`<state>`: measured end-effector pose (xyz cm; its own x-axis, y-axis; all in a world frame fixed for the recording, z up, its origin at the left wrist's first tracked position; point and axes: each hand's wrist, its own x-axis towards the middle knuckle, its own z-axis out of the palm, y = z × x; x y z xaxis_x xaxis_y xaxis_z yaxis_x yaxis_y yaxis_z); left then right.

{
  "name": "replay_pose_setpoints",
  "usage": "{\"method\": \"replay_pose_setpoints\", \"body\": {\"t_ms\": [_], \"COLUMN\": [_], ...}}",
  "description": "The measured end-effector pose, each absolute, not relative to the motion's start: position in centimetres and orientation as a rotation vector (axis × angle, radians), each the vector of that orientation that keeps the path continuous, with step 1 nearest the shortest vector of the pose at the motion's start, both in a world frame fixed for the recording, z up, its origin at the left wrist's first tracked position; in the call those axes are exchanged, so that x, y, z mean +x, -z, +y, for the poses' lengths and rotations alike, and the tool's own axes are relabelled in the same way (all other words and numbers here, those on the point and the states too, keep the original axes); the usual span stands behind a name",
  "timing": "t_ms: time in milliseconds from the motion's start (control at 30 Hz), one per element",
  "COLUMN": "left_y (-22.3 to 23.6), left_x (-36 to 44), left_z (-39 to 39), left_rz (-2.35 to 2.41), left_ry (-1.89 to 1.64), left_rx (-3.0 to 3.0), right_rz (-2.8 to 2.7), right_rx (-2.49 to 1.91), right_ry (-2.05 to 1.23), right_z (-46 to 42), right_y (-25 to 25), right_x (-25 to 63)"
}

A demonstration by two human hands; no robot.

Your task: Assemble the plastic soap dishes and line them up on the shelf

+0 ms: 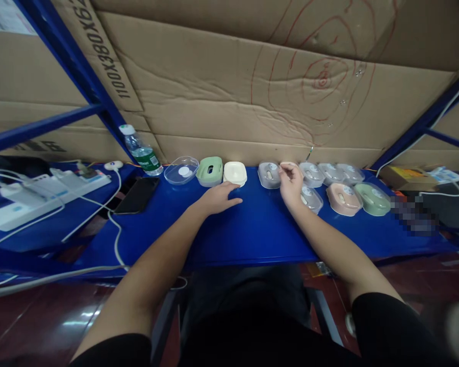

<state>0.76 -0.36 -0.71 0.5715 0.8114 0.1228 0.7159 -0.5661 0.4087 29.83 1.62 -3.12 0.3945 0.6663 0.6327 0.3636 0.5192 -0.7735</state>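
My left hand (220, 199) is open, thumb and fingers apart, its fingertips at the front edge of a cream box (234, 172). Left of that box sit a green box (209, 172) with an oval opening in its top and a clear plastic lid (181, 171) with a white round piece. My right hand (291, 182) is closed, fingertips pinched together; whatever they hold is hidden. It is beside a clear-lidded box (269, 175) and in front of a pale pinkish box (288, 164), mostly covered by the fingers.
Several more lidded boxes stand at right, among them a pink one (343, 199) and a green one (372, 199). A water bottle (142, 151), a phone (136, 195) and a power strip (42, 200) with cables lie left. Cardboard (214, 76) walls the blue table's (248, 234) back.
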Motion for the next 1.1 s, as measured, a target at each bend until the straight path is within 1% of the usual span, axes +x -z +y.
{"method": "replay_pose_setpoints", "body": {"t_ms": [200,500,633,767,833,933,1100], "left_y": [1.3,1.7,1.6,1.6,1.5,1.1,-0.1], "left_x": [1.0,0.9,1.2,1.5,1.5,1.2,0.2], "left_z": [-0.4,0.1,0.4,0.6,0.6,0.3,-0.1], "left_rz": [1.208,1.312,1.457,1.580,1.570,1.490,1.253], "left_ry": [-0.519,-0.458,-0.464,-0.413,-0.463,-0.632,-0.890], "left_rx": [2.500,2.499,2.538,2.577,2.588,2.580,2.587], "right_rz": [-1.012,-0.969,-1.123,-1.463,-1.645,-1.834,-1.830], "right_rx": [-1.174,-1.255,-1.252,-1.183,-1.120,-1.017,-0.961], "right_ry": [-0.156,-0.097,-0.112,-0.013,0.021,0.027,0.069], "right_z": [3.6,4.4,3.6,1.8,0.7,-0.7,-1.5], "right_y": [2.3,1.7,2.1,2.2,2.0,1.6,1.2], "right_x": [34.3,37.2,35.8,33.3,32.0,30.6,30.3]}}
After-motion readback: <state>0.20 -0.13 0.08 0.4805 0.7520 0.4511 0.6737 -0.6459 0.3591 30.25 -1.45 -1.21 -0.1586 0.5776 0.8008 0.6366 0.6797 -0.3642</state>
